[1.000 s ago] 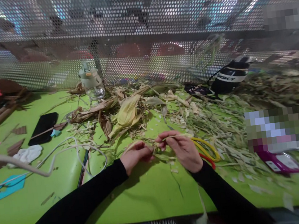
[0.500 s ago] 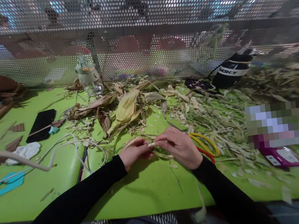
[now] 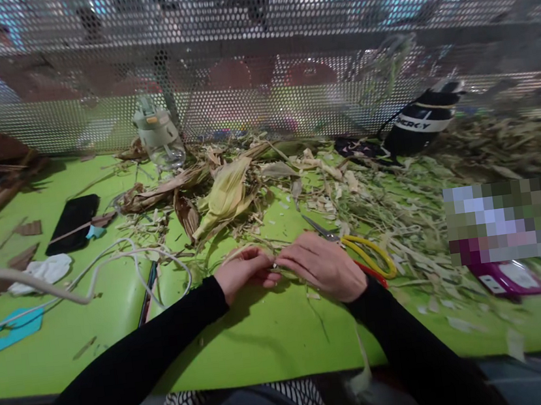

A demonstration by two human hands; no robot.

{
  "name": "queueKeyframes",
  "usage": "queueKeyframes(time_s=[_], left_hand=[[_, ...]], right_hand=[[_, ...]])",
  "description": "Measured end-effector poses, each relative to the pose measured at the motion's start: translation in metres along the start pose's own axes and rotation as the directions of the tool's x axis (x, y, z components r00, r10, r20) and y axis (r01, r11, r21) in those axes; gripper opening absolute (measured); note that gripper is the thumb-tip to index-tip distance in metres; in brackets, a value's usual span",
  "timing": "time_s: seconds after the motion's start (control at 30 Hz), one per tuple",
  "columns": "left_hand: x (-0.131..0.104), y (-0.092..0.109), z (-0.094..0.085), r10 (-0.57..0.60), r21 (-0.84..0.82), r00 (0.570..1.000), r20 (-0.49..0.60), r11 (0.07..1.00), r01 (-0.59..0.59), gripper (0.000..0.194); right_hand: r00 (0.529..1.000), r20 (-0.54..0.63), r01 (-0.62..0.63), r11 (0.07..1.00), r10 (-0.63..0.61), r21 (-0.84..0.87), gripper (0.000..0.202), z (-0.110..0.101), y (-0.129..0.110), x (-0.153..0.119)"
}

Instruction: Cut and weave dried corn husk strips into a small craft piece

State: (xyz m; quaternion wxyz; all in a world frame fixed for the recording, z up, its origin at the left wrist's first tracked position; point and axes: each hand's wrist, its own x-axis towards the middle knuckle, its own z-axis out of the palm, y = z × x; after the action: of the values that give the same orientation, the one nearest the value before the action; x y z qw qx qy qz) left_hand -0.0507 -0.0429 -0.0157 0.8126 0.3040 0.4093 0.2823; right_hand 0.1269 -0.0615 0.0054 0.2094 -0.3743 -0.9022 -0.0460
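My left hand (image 3: 244, 274) is closed, thumb and fingers pinching a pale strip of corn husk (image 3: 230, 256) that trails out behind them. Close beside it, my right hand (image 3: 321, 263) is closed on the same husk piece, fingertips nearly meeting the left ones. Only a small whitish bit shows between the fingers; the rest is hidden. Scissors (image 3: 323, 229) with yellow and red handles lie beside and partly behind my right hand. Beyond both hands rests a yellowish bundle of corn husk (image 3: 228, 193).
Shredded husk (image 3: 400, 213) covers much of the green table (image 3: 263, 348). A clear bottle (image 3: 160, 137) and a black bottle (image 3: 421, 125) stand near the perforated screen (image 3: 242, 55). On the left are a phone (image 3: 73, 221), white cable (image 3: 131, 247) and crumpled tissue (image 3: 42, 273).
My right hand has turned slightly, its back flatter over the fingertips, and more of the scissors' blades shows. Less of the pale husk shows between the hands.
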Motion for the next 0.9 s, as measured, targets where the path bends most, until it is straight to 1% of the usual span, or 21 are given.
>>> queueKeyframes(time_s=[0.1,0.2,0.3,0.47,0.57,0.63,0.7,0.77,0.83,0.9], left_hand=[[0.0006,0.0006,-0.0001,-0.017,-0.01,1.0,-0.007,1.0,0.017,0.015],[0.0014,0.0004,-0.0017,-0.012,-0.014,1.0,-0.015,1.0,0.012,0.014],[0.0019,-0.0008,-0.0034,0.009,-0.005,1.0,0.007,1.0,-0.009,0.016],[0.0037,-0.006,-0.0041,0.059,0.039,0.996,0.06,0.997,-0.061,0.018],[0.0043,-0.0068,-0.0037,0.078,0.046,0.995,0.065,0.996,-0.081,0.019],[0.0036,-0.0047,-0.0031,0.083,0.029,0.996,0.041,0.996,-0.085,0.02],[0.0023,-0.0017,-0.0023,0.074,0.006,0.997,0.009,0.997,-0.074,0.021],[0.001,0.0005,-0.0014,0.059,-0.005,0.998,-0.002,0.998,-0.059,0.02],[0.0001,0.001,-0.0006,0.048,-0.006,0.999,-0.011,0.999,-0.048,0.019],[-0.0004,0.0002,-0.0001,0.04,-0.001,0.999,-0.012,0.999,-0.04,0.016]], right_hand=[[0.998,0.032,0.044,0.998,-0.046,0.047,0.033,0.0003,0.0002,-0.0002],[0.999,0.03,0.032,0.992,-0.036,0.119,0.029,0.0002,0.0018,-0.0005],[0.998,0.045,0.032,0.988,-0.039,0.152,0.027,-0.0007,0.0023,-0.0001],[0.992,0.122,0.005,0.977,-0.032,0.211,0.029,0.0004,-0.0016,0.0021],[0.987,0.161,-0.012,0.968,-0.03,0.252,0.028,0.0009,-0.0043,0.0029],[0.993,0.119,-0.05,0.954,0.015,0.297,0.023,-0.0002,-0.0046,0.0025],[0.994,0.017,-0.108,0.939,0.108,0.326,0.018,-0.0016,-0.0028,0.0015],[0.982,-0.064,-0.147,0.931,0.178,0.334,0.012,-0.0019,0.0001,0.001],[0.98,-0.073,-0.148,0.928,0.183,0.342,0.011,-0.0002,0.0023,0.0013],[0.989,-0.041,-0.121,0.925,0.145,0.359,0.012,0.0031,0.0023,0.0022]])
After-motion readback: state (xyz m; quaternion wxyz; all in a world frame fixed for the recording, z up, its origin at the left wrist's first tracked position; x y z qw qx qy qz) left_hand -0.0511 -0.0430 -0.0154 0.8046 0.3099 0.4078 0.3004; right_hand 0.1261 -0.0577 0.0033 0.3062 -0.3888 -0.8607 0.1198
